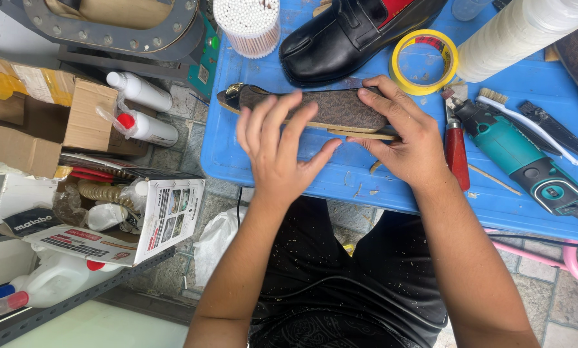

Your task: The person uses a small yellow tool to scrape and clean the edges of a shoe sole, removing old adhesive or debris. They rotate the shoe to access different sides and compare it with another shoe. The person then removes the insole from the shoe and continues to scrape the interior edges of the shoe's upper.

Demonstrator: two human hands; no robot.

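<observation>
Both our hands hold one flat brown shoe sole (pixel 331 109), a long narrow piece with a patterned top face and a pale edge, on the blue table (pixel 276 174). Our left hand (pixel 279 151) lies over its middle with the fingers spread and straight, palm down, pressing more than clasping; the thumb reaches toward the right hand under the sole's near edge. Our right hand (pixel 408 138) pinches the sole's right end, fingers curled over the top and the thumb at the near edge.

What matters most is how the sole runs: its long axis goes side to side, across both grips, so it passes under the left fingers and ends inside the right hand. Beyond the left fingertips the free end sticks out leftward, with a small metal piece at the tip. Neither hand is nearer; both touch it, the left at mid-length and the right at the end.

Just past the sole, away from us, stands a black leather shoe (pixel 350 35). Right of the right hand lie a yellow tape roll (pixel 398 58), a red-handled tool (pixel 456 151) and a teal power tool (pixel 517 158).
</observation>
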